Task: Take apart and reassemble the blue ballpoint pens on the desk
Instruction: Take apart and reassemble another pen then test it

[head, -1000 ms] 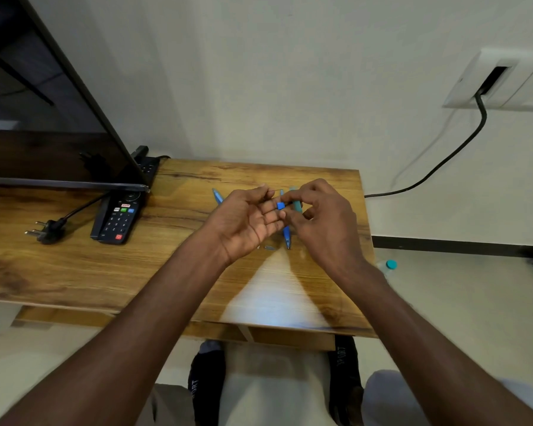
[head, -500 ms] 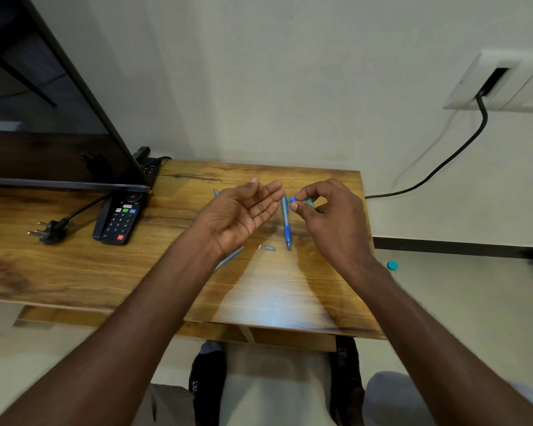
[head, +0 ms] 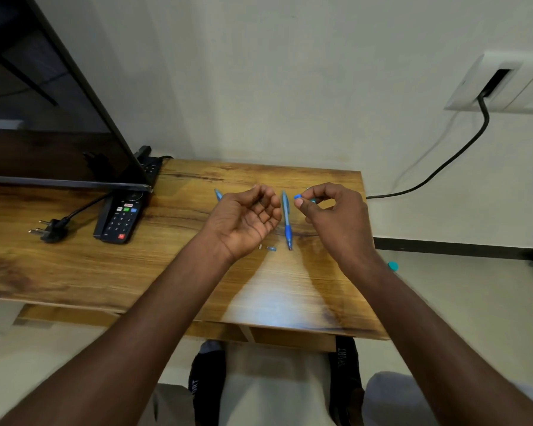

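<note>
A whole blue pen (head: 286, 219) lies on the wooden desk (head: 182, 272) between my two hands, tip toward me. My right hand (head: 336, 216) pinches a small blue pen piece (head: 297, 197) between thumb and forefinger, and a bit of teal barrel (head: 313, 200) shows behind its fingers. My left hand (head: 246, 219) hovers palm up with its fingers loosely cupped and nothing visible in it. Two tiny loose parts, a pale one (head: 260, 246) and a blue one (head: 271, 249), lie near the pen tip. Another blue pen part (head: 218, 194) peeks out behind my left hand.
A black remote (head: 119, 218) and a loose plug with its cord (head: 51, 230) lie at the desk's left, under the edge of a TV screen (head: 53, 133). A black cable (head: 443, 164) runs from a wall socket on the right. A teal cap (head: 393, 266) lies on the floor.
My hands have drawn apart from the pen, which now lies on the desk. My right hand keeps the small blue piece, and my left hand's fingers have curled inward.
</note>
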